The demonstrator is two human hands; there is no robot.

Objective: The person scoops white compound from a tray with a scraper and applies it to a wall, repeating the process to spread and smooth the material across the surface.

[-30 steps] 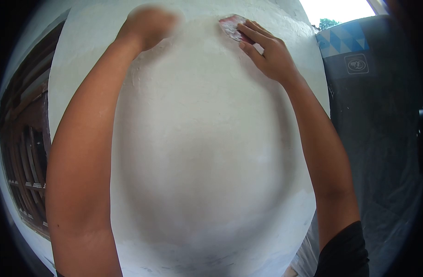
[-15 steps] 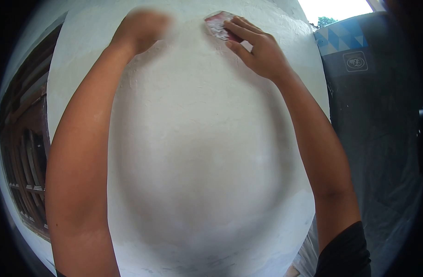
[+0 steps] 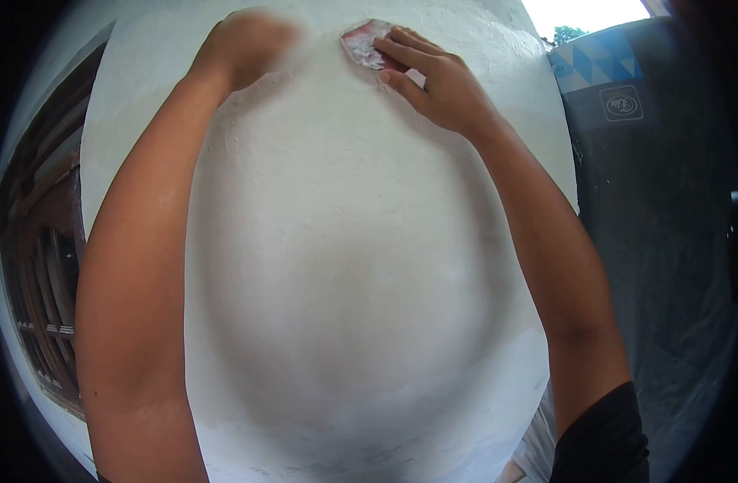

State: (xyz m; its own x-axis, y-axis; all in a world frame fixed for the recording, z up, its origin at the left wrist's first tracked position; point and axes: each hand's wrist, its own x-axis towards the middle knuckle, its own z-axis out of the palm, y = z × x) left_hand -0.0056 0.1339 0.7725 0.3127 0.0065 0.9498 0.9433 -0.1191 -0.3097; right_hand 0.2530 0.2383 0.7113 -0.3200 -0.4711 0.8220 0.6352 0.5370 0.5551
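Note:
A pale plastered wall (image 3: 345,217) fills the middle of the view in front of me. High on it, my right hand (image 3: 437,76) presses a reddish piece of sandpaper (image 3: 361,44) against the surface, its face covered in white dust. The fingers lie over the sandpaper's right side, with the thumb at its lower edge. To the left at about the same height, my left hand (image 3: 252,48) is raised close to the wall. Its fingers are smeared by motion, so I cannot tell what, if anything, they hold.
At the left edge stands a dark brown wooden window frame with slats (image 3: 51,258). A dark sheet (image 3: 659,201) with a blue-and-white triangle pattern hangs on the right. Crumpled clear plastic (image 3: 538,439) lies low at the wall's right edge.
My right hand and the sandpaper have slid a short way left along the wall. The left hand stays in almost the same place, still blurred.

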